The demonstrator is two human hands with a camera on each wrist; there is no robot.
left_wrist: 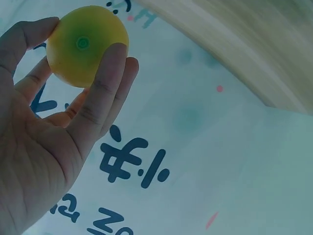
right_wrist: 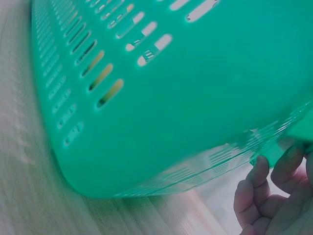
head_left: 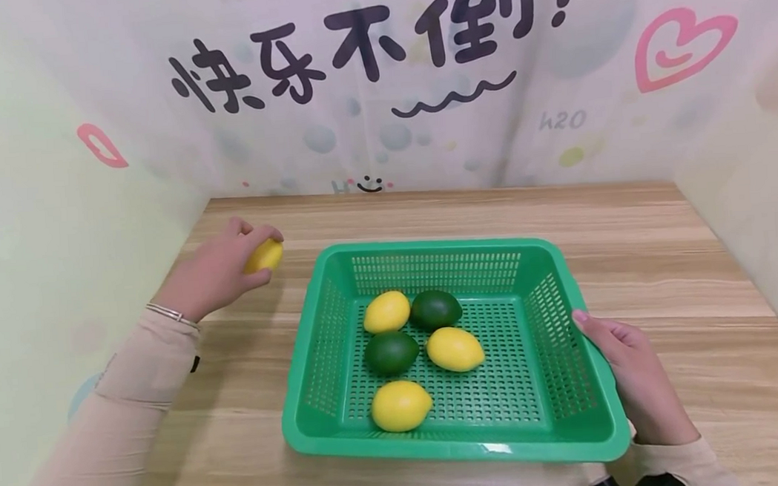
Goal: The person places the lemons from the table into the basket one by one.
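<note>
My left hand (head_left: 220,268) pinches a yellow lemon (head_left: 265,256) between thumb and fingers, out to the left of the green plastic basket (head_left: 458,456). In the left wrist view the round end of that lemon (left_wrist: 88,46) faces the camera, with fingertips on both sides. My right hand (head_left: 641,376) grips the basket's right rim, thumb on top; its curled fingers (right_wrist: 259,171) show under the rim in the right wrist view. Inside the basket lie three yellow lemons (head_left: 402,406) and two dark green lemon-shaped fruits (head_left: 392,353), grouped toward the left side.
The basket stands on a wood-grain table (head_left: 628,221). Behind the table hangs a white printed cloth (head_left: 369,140) with black characters and a pink heart. Pale walls (head_left: 62,255) close off the left and right sides.
</note>
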